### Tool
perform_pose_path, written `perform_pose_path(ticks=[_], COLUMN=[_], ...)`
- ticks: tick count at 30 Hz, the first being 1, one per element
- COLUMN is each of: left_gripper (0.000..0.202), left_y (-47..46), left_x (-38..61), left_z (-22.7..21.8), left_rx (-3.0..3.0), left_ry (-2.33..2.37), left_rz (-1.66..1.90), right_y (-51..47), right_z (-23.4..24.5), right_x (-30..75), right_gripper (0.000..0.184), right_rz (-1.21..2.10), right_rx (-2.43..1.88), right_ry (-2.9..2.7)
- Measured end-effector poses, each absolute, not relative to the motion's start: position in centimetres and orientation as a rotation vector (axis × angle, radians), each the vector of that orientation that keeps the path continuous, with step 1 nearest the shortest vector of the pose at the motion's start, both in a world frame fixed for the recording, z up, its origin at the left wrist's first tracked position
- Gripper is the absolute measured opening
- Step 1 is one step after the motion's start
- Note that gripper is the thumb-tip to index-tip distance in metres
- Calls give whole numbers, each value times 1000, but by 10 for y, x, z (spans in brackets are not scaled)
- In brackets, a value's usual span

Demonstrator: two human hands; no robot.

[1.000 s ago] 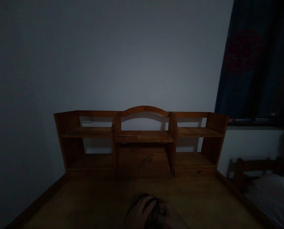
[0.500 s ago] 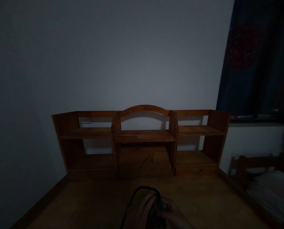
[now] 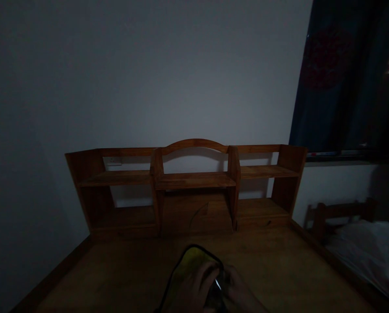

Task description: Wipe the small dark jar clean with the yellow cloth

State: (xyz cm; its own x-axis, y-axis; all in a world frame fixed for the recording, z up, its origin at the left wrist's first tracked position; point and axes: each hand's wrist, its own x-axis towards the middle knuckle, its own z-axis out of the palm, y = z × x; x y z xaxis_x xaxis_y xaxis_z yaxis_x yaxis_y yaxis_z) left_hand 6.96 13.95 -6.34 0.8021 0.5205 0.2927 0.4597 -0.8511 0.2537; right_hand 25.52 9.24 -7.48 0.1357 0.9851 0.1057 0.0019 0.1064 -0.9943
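Note:
The room is very dim. At the bottom centre, my left hand (image 3: 194, 289) and my right hand (image 3: 240, 293) are together over a wooden desk (image 3: 279, 269). Between them is a small dark object (image 3: 218, 287) with a faint glint; both hands close around it, and I cannot name it. Under and behind my left hand lies a yellow cloth with a dark border (image 3: 189, 263), flat on the desk. My fingers are curled, partly cut off by the frame's bottom edge.
A wooden shelf unit (image 3: 194, 180) with three bays stands at the back of the desk against a pale wall. A dark curtain (image 3: 344, 78) hangs at the upper right. A bed with a wooden headboard (image 3: 338, 213) and light bedding sits to the right.
The view has tilted down slightly, and the yellow cloth has come into sight beneath my hands. My hands stay together on the small dark object.

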Motion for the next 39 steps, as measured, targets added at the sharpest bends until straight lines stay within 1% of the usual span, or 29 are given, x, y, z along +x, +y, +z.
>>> perform_pose_path(ticks=[3,6,11,15,19,22,26,30,34,36,39], left_gripper=[88,90,80,80,82,84,87,84,83,82,80], left_y=[137,134,131,128,123,123,127,128,124,121,116], left_x=[72,73,71,69,70,71,70,69,70,70,71], left_z=[-59,-52,-41,-39,-40,-42,-48,-50,-46,-44,-44], left_rx=[2711,2572,2449,2403,2398,2398,2379,2401,2394,2401,2471], left_ry=[802,807,699,702,803,857,812,826,900,919,898], left_rz=[608,733,767,728,667,676,731,823,888,909,870], right_y=[96,98,97,96,97,97,99,100,100,99,96], right_z=[-72,-64,-53,-52,-55,-56,-56,-57,-59,-60,-61], right_x=[251,250,252,259,265,266,264,265,265,264,261], right_gripper=[29,26,30,30,31,33,38,45,48,47,37], right_rz=[1027,964,846,782,785,815,886,1049,1193,1260,1257], right_rx=[-1150,-1192,-1300,-1277,-1269,-1241,-1152,-1029,-977,-965,-1016], right_ry=[-1174,-1178,-1157,-1201,-1205,-1193,-1178,-1120,-1096,-1125,-1217])
